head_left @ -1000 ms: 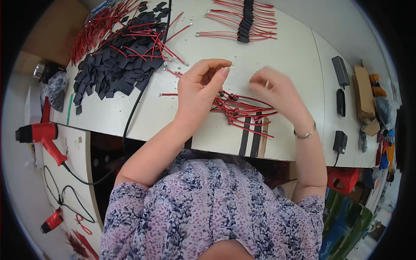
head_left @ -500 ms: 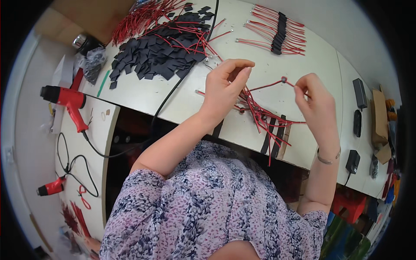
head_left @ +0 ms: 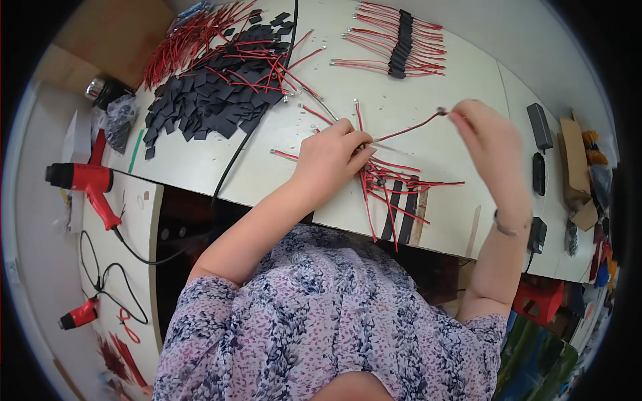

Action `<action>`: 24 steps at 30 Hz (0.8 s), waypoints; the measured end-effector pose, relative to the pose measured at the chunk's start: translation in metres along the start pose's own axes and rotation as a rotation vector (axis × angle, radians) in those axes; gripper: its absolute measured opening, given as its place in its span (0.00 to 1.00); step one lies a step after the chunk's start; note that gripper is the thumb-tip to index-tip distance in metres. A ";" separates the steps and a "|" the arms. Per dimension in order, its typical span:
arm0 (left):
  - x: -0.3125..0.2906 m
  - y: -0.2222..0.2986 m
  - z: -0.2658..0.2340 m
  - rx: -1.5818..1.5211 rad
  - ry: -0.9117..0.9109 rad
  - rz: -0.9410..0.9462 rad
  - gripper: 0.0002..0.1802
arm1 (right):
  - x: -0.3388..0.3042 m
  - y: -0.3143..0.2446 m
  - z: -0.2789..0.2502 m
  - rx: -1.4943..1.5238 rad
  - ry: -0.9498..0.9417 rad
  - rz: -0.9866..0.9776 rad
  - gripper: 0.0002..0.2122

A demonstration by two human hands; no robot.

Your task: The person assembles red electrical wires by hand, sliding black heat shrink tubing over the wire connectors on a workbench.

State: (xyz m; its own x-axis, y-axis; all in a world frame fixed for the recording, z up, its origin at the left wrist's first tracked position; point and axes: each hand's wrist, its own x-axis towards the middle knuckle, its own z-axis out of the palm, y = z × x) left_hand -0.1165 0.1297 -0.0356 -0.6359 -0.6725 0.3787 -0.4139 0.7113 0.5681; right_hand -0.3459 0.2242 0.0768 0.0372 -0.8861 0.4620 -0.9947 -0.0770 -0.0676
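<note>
My left hand [head_left: 331, 157] is closed, thumb and fingers pinching the upper part of a loose bundle of red wires [head_left: 394, 187] at the table's front. What exactly lies between its fingertips is partly hidden. From there one thin red wire [head_left: 409, 128] runs up to the right. My right hand [head_left: 491, 144] pinches the far end of this wire, beside a small dark knob [head_left: 441, 111]. Several wires in the bundle carry similar dark knobs. Small pale connectors tip the wires sticking out past my left hand.
A heap of black tubing pieces [head_left: 200, 103] and a pile of red wires [head_left: 194, 40] lie far left. Finished-looking wires with black sleeves [head_left: 401, 43] form a row at the back. A black cable [head_left: 234, 160] crosses the table. Red heat guns [head_left: 93, 184] lie left; black adapters [head_left: 539, 125] lie right.
My left hand has come down onto the wire bundle and closed. My right hand has moved outward to the right, with the wire's knob now at its fingertips. The whole view has shifted slightly.
</note>
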 end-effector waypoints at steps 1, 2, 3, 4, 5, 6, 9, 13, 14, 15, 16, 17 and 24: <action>-0.002 -0.002 0.000 0.050 0.005 -0.007 0.09 | 0.002 0.002 -0.009 0.059 0.011 0.070 0.07; -0.003 -0.002 0.000 0.046 0.003 -0.010 0.09 | 0.002 0.002 -0.020 0.196 0.018 0.150 0.06; -0.003 -0.001 0.000 0.043 0.020 -0.002 0.08 | 0.003 0.003 -0.026 0.336 0.026 0.228 0.05; -0.002 0.001 0.000 0.040 0.035 0.013 0.08 | 0.003 0.006 -0.022 0.434 0.101 0.227 0.05; -0.002 0.001 0.000 0.043 0.034 0.013 0.08 | 0.006 0.005 -0.011 0.585 0.099 0.250 0.05; -0.002 0.002 0.000 0.054 0.030 0.006 0.08 | 0.009 -0.001 0.001 0.738 0.098 0.271 0.06; -0.002 0.005 0.000 0.092 0.024 -0.004 0.08 | 0.011 -0.013 0.049 1.065 -0.089 0.398 0.07; -0.008 0.002 -0.010 -0.018 0.032 -0.041 0.08 | 0.004 -0.017 0.084 1.191 -0.088 0.459 0.07; -0.009 0.003 -0.015 -0.142 0.055 -0.074 0.09 | 0.002 -0.018 0.087 1.199 -0.089 0.452 0.07; -0.011 0.003 -0.024 -0.204 0.048 -0.148 0.09 | 0.001 -0.018 0.089 1.198 -0.095 0.467 0.06; -0.013 0.001 -0.035 -0.264 0.046 -0.223 0.10 | 0.000 -0.017 0.090 1.198 -0.102 0.478 0.06; -0.015 -0.006 -0.042 -0.297 0.113 -0.220 0.10 | 0.000 -0.018 0.090 1.204 -0.103 0.471 0.06; -0.030 -0.097 -0.139 0.101 0.284 -0.387 0.11 | -0.004 -0.015 0.091 0.997 -0.106 0.460 0.08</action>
State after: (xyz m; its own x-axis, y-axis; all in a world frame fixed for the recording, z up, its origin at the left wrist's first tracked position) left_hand 0.0334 0.0523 -0.0003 -0.2261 -0.9105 0.3463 -0.6544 0.4053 0.6384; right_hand -0.3227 0.1878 -0.0042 -0.2613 -0.9559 0.1343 -0.3941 -0.0213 -0.9188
